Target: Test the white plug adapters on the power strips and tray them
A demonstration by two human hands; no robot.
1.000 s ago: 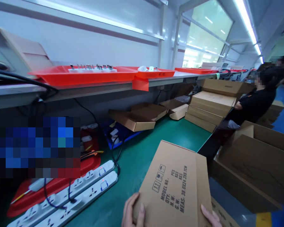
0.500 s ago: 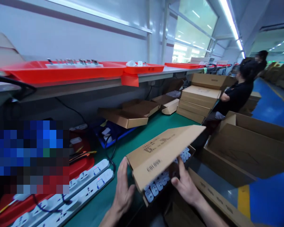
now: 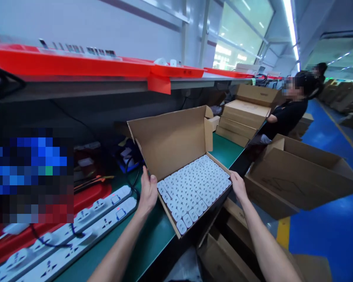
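In the head view a cardboard box (image 3: 170, 147) lies with its lid raised on the bench's near edge. Inside it, close rows of white plug adapters (image 3: 194, 188) stand with their pin faces up. My left hand (image 3: 149, 192) grips the box's left end, thumb up by the lid's corner and fingers along the outside. At the opposite end, my right hand (image 3: 238, 185) is closed on the box's right corner, its fingers partly hidden under the edge.
Two white power strips (image 3: 117, 213) lie on the green bench (image 3: 147, 239) at left, near a red tray (image 3: 97, 196). Stacked cardboard boxes (image 3: 242, 119) stand farther back. Open cartons (image 3: 300, 176) stand right, below bench height. A person in black (image 3: 291, 117) sits beyond. Red-orange trays (image 3: 106, 66) line the shelf.
The box's lid has swung up and back, uncovering the rows of adapters. My right hand has moved from under the lid to the box's right end. My left hand stays at the left end.
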